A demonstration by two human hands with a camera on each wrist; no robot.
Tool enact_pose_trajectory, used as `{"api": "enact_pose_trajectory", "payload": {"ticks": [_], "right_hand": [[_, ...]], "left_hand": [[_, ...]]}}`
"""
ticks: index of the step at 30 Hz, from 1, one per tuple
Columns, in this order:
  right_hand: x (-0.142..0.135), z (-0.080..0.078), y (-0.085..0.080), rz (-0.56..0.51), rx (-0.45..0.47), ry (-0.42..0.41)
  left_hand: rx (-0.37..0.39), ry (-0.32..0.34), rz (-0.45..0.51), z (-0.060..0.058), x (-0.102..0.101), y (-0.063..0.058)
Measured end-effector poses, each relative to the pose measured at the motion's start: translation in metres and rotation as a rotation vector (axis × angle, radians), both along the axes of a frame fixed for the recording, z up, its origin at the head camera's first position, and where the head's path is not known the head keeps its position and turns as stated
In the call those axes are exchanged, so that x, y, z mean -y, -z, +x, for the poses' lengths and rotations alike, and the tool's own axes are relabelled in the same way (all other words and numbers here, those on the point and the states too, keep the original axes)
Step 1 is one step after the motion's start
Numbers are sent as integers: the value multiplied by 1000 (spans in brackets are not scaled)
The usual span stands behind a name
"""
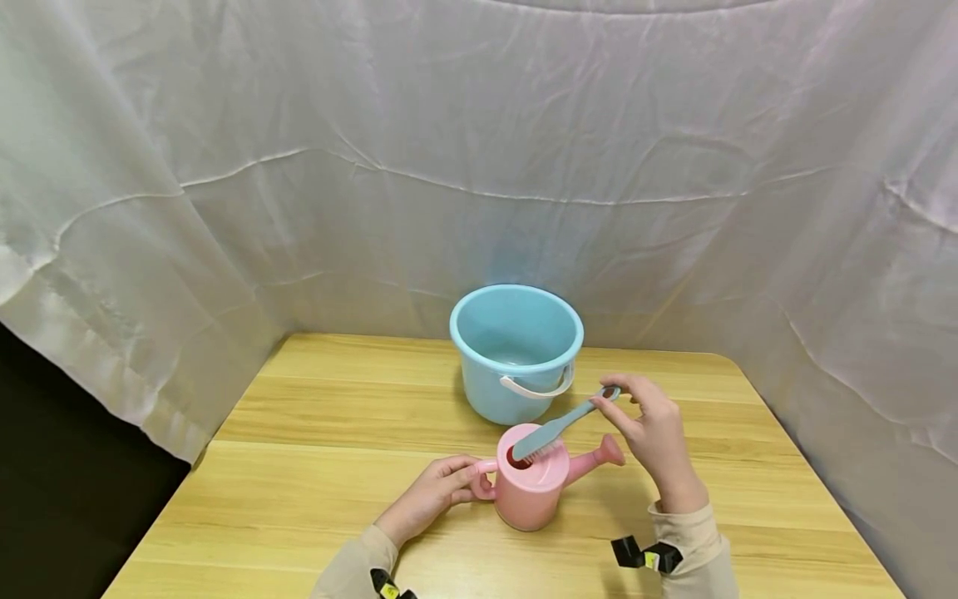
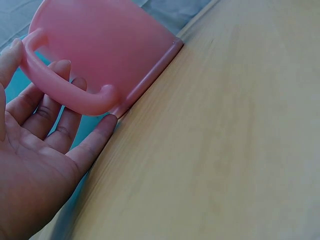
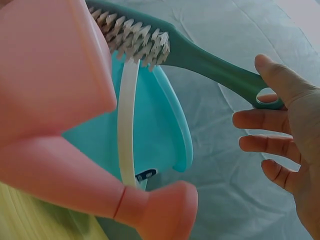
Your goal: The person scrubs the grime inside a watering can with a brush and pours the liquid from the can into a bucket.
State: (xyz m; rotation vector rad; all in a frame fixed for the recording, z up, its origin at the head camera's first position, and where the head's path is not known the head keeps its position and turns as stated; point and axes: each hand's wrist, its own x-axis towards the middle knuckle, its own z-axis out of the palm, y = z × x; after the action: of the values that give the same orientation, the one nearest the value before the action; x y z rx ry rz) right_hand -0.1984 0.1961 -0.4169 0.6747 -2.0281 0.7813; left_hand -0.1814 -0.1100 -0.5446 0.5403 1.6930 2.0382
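A pink watering can [image 1: 527,499] stands upright on the table, its spout pointing right. At its left side, my left hand [image 1: 441,491] holds the looped handle [image 2: 65,92], thumb on the outside and fingers behind the loop. My right hand [image 1: 649,424] pinches the end of a blue-grey scrub brush [image 1: 557,426] between thumb and index finger, while the other fingers [image 3: 262,120] stay off it. The brush slants down to the left, with white bristles [image 3: 135,42] facing down over the can's top and its head overlapping the round opening.
A light blue bucket [image 1: 516,395] with a white carrying handle [image 1: 539,389] stands behind the watering can. The wooden table [image 1: 314,466] is bordered by hanging grey-white cloth [image 1: 419,208] at the back and sides.
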Motion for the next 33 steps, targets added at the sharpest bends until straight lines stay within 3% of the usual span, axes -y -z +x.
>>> {"api": "enact_pose_trajectory", "payload": {"ticks": [7,19,26,33], "right_hand": [[-6,-3,4,26,18,67],[-12,-10,13,-67,115,85],[-15,-13,18,-177,240,113],[-19,-16,21,-294,372,83]], "left_hand": [[6,-6,-7,0,0,0],[0,-6,-1,0,-1,0],[1,-15,-5,0,-2,1],[-3,-14,-2,-1,-2,1]]}}
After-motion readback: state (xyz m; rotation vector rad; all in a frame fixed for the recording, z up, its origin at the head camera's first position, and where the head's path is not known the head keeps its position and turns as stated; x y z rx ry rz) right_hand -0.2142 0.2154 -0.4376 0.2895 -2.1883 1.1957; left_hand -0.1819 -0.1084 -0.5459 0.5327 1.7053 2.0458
